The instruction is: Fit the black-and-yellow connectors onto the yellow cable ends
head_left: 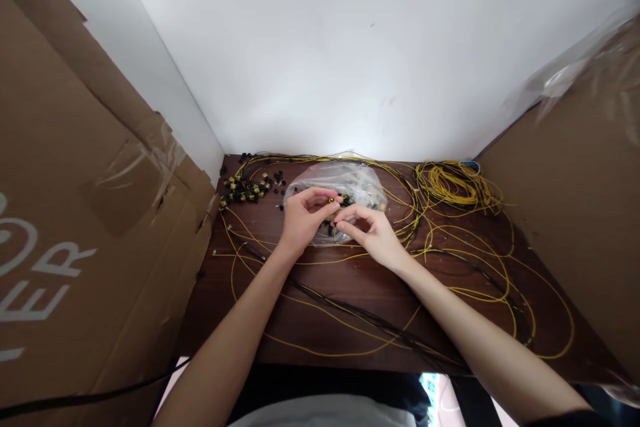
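Yellow-and-black connector (331, 200), probably light, rigid and best gripped by its sides, is pinched in the left hand (300, 215); right hand (374, 233), at four o'clock, half-curled, hold unclear.

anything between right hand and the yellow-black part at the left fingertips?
Nothing visible. The right hand is close beside the yellow-black part held by the left hand; the plastic bag lies beneath, not between.

Workshop-like spot: table (360, 283), yellow wires (445, 193), cardboard boxes (575, 213).
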`<control>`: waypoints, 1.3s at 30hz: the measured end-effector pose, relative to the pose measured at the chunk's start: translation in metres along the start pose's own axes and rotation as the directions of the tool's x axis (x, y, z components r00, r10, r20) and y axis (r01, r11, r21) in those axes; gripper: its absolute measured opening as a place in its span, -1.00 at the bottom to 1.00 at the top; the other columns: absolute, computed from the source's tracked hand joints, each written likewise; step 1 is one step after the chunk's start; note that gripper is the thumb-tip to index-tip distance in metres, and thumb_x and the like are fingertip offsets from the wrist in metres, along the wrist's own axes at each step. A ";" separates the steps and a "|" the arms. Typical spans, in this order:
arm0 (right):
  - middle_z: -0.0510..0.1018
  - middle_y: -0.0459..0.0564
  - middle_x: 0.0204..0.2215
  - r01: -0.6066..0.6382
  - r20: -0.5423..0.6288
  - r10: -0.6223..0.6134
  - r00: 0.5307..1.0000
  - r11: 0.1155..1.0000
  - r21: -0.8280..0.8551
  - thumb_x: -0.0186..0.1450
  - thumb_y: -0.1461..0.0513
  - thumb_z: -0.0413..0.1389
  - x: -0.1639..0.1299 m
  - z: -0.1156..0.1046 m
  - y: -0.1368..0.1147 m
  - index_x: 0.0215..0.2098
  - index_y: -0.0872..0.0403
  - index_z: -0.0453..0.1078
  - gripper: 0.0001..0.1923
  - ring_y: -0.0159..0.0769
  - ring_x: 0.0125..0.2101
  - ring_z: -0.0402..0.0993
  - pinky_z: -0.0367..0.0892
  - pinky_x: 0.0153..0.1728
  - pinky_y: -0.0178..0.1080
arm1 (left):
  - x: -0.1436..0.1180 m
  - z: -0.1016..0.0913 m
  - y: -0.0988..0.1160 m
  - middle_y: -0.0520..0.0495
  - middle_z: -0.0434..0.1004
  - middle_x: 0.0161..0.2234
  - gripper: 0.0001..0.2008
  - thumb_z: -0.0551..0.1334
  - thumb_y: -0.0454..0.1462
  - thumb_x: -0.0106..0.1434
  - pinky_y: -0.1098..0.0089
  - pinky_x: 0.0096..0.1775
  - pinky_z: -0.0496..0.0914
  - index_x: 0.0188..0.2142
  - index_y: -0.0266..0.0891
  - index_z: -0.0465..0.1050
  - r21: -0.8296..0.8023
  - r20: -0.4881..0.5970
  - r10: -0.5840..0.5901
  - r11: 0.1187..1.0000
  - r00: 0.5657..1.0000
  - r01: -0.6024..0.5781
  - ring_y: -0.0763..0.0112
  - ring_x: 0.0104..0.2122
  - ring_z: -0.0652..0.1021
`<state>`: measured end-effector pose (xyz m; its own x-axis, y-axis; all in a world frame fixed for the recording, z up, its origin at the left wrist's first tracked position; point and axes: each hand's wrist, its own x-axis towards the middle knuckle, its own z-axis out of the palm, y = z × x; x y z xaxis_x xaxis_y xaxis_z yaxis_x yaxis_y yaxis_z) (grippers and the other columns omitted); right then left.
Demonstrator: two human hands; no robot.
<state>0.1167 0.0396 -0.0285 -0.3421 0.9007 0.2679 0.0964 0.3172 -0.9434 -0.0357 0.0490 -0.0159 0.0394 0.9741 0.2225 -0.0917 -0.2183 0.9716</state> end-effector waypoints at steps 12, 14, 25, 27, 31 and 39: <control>0.57 -0.04 -0.51 -0.078 -0.005 0.078 0.997 0.997 0.001 0.11 0.13 0.20 -0.002 0.002 -0.004 -0.45 0.10 0.48 -0.83 -0.34 -0.49 0.46 0.38 -0.38 -0.23 | 0.001 -0.002 0.001 -0.11 0.60 -0.34 -0.81 0.33 -0.29 0.02 0.30 -0.16 0.47 -0.33 -0.31 0.49 0.014 -0.044 -0.004 1.000 0.999 0.005 0.32 -0.28 0.59; 0.56 -0.04 -0.52 -0.110 -0.037 0.114 0.993 0.989 0.098 0.08 0.11 0.23 0.000 0.002 -0.004 -0.45 0.10 0.47 -0.79 -0.36 -0.51 0.46 0.39 -0.42 -0.25 | 0.001 -0.001 0.001 -0.12 0.60 -0.34 -0.81 0.33 -0.29 0.02 0.30 -0.17 0.47 -0.33 -0.31 0.49 0.019 -0.050 0.003 1.000 0.999 -0.002 0.32 -0.28 0.58; 0.51 -0.11 -0.62 -0.240 -0.087 0.276 0.957 0.926 0.292 0.00 0.11 0.28 0.004 -0.002 -0.006 -0.39 0.12 0.51 -0.72 -0.46 -0.64 0.36 0.32 -0.58 -0.34 | -0.001 0.005 -0.001 -0.10 0.59 -0.36 -0.82 0.35 -0.29 0.00 0.36 -0.24 0.49 -0.36 -0.32 0.49 0.036 -0.002 0.011 0.999 1.000 -0.011 0.36 -0.32 0.57; 0.50 -0.12 -0.63 -0.237 -0.088 0.270 0.959 0.930 0.280 -0.01 0.10 0.29 0.004 -0.002 -0.007 -0.41 0.12 0.51 -0.72 -0.47 -0.64 0.35 0.32 -0.58 -0.34 | -0.001 0.005 -0.001 -0.10 0.59 -0.36 -0.82 0.35 -0.29 0.00 0.35 -0.23 0.49 -0.36 -0.31 0.49 0.049 0.004 0.017 0.999 1.000 -0.017 0.36 -0.32 0.57; 0.49 -0.12 -0.64 -0.231 -0.086 0.262 0.961 0.936 0.265 -0.01 0.09 0.29 0.004 -0.002 -0.006 -0.43 0.13 0.50 -0.72 -0.47 -0.65 0.34 0.33 -0.58 -0.34 | -0.001 0.004 -0.001 -0.10 0.59 -0.36 -0.81 0.35 -0.29 0.00 0.32 -0.20 0.49 -0.35 -0.31 0.50 0.045 0.004 0.012 0.999 1.000 -0.012 0.35 -0.32 0.58; 0.50 -0.11 -0.62 -0.225 -0.089 0.252 0.964 0.946 0.235 0.01 0.12 0.28 0.004 -0.003 -0.002 -0.44 0.14 0.48 -0.75 -0.47 -0.64 0.35 0.33 -0.56 -0.33 | -0.002 0.004 0.000 -0.08 0.60 -0.37 -0.81 0.35 -0.31 -0.02 0.30 -0.19 0.50 -0.36 -0.30 0.49 -0.002 0.016 -0.040 0.999 0.999 0.040 0.34 -0.32 0.59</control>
<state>0.1175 0.0436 -0.0246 -0.2218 0.9743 0.0383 -0.0516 0.0275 -0.9983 -0.0314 0.0467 -0.0156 0.0587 0.9810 0.1850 -0.0918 -0.1792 0.9795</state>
